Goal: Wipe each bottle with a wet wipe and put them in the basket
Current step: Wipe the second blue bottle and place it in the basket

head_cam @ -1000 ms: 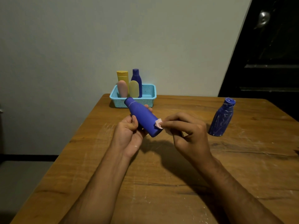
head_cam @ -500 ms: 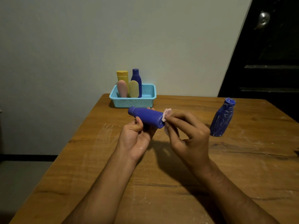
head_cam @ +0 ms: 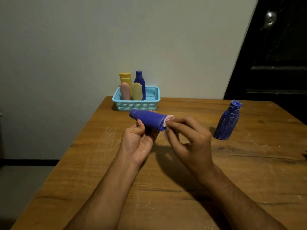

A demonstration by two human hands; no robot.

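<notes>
I see a wooden table [head_cam: 99,163] from a head camera, with two bare forearms reaching in from below; the left hand [head_cam: 137,140] lies palm up, its thumb and fingers curled round a blue bottle [head_cam: 147,119] held on its side above the table, cap end pointing left toward the basket [head_cam: 137,105]; the right hand [head_cam: 191,138] pinches a small crumpled wipe [head_cam: 168,121] between thumb and fingertips and presses it to the bottle's flat base.

What could go wrong, as I judge it: the bottle is smooth and round, and a wet film could make it twist or slip out of the left hand's loose cradle; the wipe is a tiny wad, so it may tear, drop, or simply smear rather than clean; the pushing on the base could also shove the bottle leftward through the grip.

A second blue bottle [head_cam: 227,121] stands upright on the table, well apart to the right, streaked with white marks, so I take it as not yet wiped; a careless right elbow could tip it.

The basket sits at the far edge by the wall; it is pale turquoise plastic with a fine mesh of holes, rectangular; in its left part stand four bottles: a yellow tube [head_cam: 125,78], a dark blue bottle [head_cam: 139,78], a pink rounded one [head_cam: 125,91] and a cream rounded one [head_cam: 137,91]; its right part has room.

The table is matte brown wood with dark grain lines and pale scuffed smears.
</notes>
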